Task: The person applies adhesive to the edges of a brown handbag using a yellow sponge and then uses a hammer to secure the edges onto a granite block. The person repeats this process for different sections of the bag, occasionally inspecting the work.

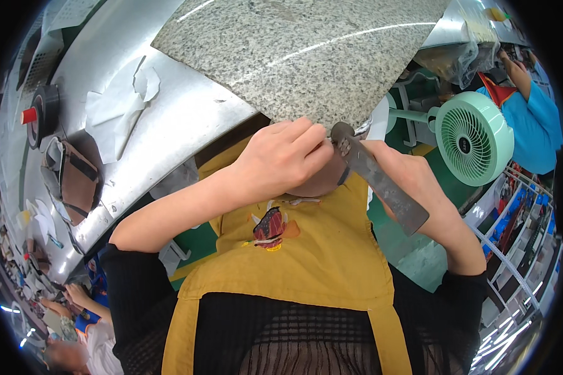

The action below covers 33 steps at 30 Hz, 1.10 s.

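Observation:
My left hand [281,159] is closed around a dark rounded piece [322,182], pinching it at the near corner of a speckled granite slab [306,53]. My right hand [413,178] grips a flat worn metal tool [381,184] whose rounded end rests against that piece by my left fingertips. Both hands hover over my mustard apron [294,256], just off the slab's edge. What the dark piece is cannot be told.
A shiny metal workbench [187,119] carries torn white paper [116,112], a roll of black tape [44,109] and brown leather pieces [75,181]. A green desk fan [472,137] stands to the right. Other people work at right [535,119] and lower left [75,300].

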Tool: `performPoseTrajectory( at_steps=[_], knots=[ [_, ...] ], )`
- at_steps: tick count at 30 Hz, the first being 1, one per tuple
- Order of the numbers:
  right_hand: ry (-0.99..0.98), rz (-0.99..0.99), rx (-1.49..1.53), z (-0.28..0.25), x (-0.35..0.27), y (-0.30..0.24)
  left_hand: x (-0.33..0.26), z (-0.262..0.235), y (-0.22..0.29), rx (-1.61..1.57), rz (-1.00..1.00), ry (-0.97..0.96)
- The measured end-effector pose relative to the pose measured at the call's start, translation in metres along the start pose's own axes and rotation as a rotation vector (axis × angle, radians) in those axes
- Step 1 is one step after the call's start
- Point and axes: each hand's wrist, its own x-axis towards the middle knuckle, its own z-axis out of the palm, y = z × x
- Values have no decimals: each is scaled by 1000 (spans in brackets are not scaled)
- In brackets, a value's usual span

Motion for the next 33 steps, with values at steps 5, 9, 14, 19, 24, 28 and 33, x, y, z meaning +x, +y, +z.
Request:
performPoseTrajectory(
  at_steps=[5, 9, 14, 19, 24, 28, 33],
  knots=[
    [-43, 104, 154, -23, 7, -10, -3, 2, 2, 44, 1, 8],
    [-103, 74, 31, -7, 6, 0, 1, 4, -1, 76, 36, 48],
    [34, 13, 235, -17, 5, -5, -1, 6, -1, 106, 42, 57],
    [-64, 70, 60, 0, 0, 4, 1, 0, -4, -37, -119, 7],
    [-77, 99, 116, 1, -3, 4, -3, -3, -5, -79, -168, -37],
    [16, 20, 181, 1, -4, 9, -6, -3, 3, 42, -59, -6],
    [-94, 62, 94, -5, -4, -1, -4, -1, 4, 51, -32, -3]
  ],
)
